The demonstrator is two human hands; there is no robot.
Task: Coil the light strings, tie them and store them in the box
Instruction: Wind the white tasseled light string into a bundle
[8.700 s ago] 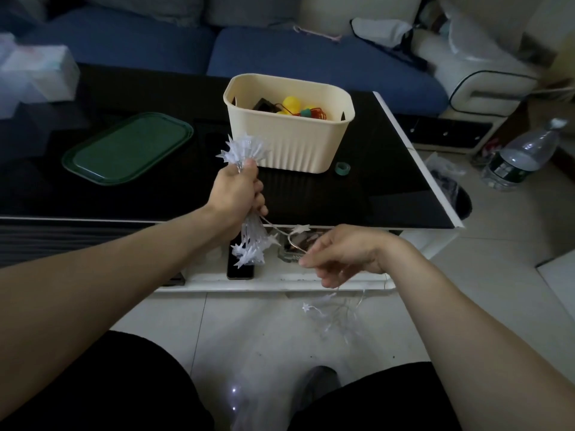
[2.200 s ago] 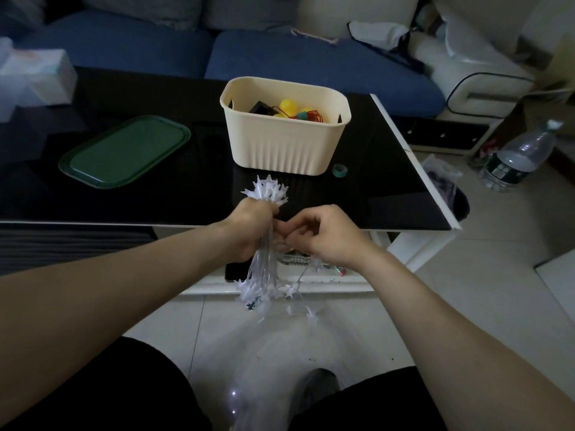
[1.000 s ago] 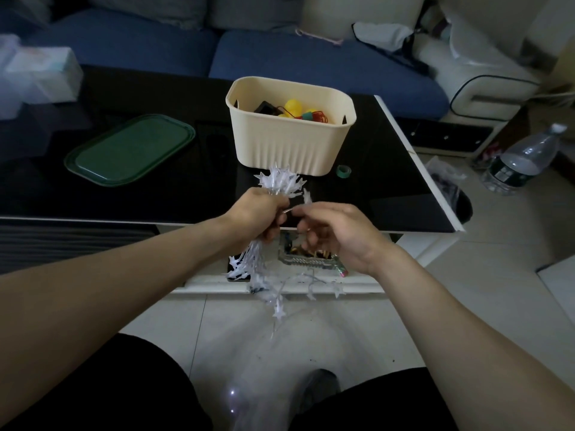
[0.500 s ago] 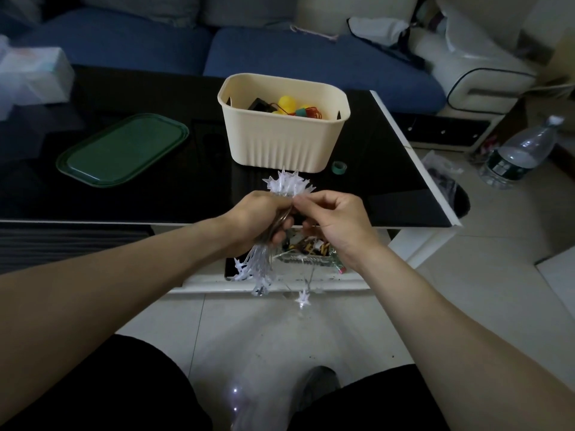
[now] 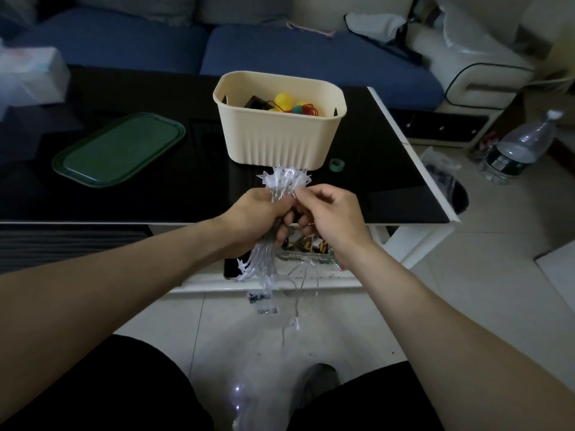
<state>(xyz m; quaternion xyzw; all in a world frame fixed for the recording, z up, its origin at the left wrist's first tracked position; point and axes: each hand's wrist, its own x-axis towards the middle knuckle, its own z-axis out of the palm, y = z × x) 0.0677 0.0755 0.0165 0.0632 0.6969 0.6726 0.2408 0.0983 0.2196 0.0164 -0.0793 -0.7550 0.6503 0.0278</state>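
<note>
A coiled bundle of clear star-shaped lights sticks out above and below my left hand, which grips it around the middle over the table's front edge. My right hand is right beside it and pinches the thin wire at the top of the bundle. A short loose tail of wire with one star hangs down toward the floor. The cream ribbed box stands on the black table just beyond my hands; a coloured ball light string lies inside it.
A green lid lies on the black glass table to the left, and a small green tape roll sits right of the box. A water bottle stands on the floor at right. A blue sofa runs behind.
The loose wire has grown shorter as it was wound onto the bundle. My right hand has come up against the left, at the top of the bundle.
</note>
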